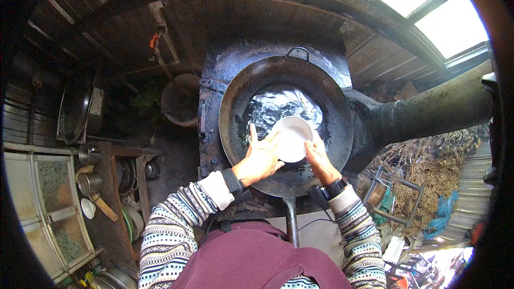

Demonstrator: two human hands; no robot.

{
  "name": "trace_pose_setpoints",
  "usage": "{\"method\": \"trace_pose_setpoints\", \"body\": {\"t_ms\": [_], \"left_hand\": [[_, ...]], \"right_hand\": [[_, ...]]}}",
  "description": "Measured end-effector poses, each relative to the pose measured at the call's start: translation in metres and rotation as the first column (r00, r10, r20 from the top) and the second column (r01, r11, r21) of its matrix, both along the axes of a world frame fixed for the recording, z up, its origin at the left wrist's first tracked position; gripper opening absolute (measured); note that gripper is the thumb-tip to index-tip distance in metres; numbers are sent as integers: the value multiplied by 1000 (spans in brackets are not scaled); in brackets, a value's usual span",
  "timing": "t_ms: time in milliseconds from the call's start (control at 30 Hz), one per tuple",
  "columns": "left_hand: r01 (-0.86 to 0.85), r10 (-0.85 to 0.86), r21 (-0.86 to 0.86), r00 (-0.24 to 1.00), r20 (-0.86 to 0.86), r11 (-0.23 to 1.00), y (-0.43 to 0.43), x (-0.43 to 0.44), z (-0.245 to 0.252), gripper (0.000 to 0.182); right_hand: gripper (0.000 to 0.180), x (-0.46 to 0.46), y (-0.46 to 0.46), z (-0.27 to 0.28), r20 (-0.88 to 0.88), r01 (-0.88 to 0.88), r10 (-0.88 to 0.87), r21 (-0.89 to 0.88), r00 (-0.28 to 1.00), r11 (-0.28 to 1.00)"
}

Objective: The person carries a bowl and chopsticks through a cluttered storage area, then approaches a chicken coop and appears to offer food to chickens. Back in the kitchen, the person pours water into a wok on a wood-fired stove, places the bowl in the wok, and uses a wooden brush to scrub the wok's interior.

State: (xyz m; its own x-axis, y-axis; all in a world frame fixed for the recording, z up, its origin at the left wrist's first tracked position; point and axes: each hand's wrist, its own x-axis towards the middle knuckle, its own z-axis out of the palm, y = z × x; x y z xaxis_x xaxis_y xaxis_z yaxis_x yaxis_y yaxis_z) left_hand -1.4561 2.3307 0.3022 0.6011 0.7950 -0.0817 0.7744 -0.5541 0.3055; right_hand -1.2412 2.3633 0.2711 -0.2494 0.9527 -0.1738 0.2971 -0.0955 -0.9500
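Note:
A small white bowl is tilted so that its inside faces up towards me, above the near part of a large dark metal wok. My right hand grips the bowl's right side, thumb over the rim. Against the left side rest the fingers of my left hand, with the little finger sticking out; some fingertips are hidden by glare or the bowl. Rippling, shiny water fills the bottom of the wok. Its long handle points towards me, and a loop handle stands at the far rim.
Under the wok is a blackened stove, with a thick flue pipe running off right. A bucket stands at left. Pots hang on a wooden cupboard. Dry plant matter and a small frame lie at right.

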Motion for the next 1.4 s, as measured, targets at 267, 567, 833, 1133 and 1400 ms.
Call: {"method": "trace_pose_setpoints", "body": {"t_ms": [267,567,833,1133,1400], "left_hand": [[-171,210,-231,965,157,958,1,-17,0,65],[50,162,-447,891,423,893,-11,18,-1,61],[104,-45,-203,959,278,974,-1,7,6,60],[31,-30,48,1000,-3,998,1,-1,2,63],[-311,360,-228,906,220,923,3,-13,8,81]], "right_hand": [[18,28,21,-51,315,224,-338,347,887,911],[40,-33,-13,-22,-489,24,-507,-702,710,711],[38,-29,-26,12,-464,116,-493,-632,736,767],[43,4,-19,24,-185,34,-86,-268,979,963],[37,27,22,-31,597,157,-313,298,739,941]]}}
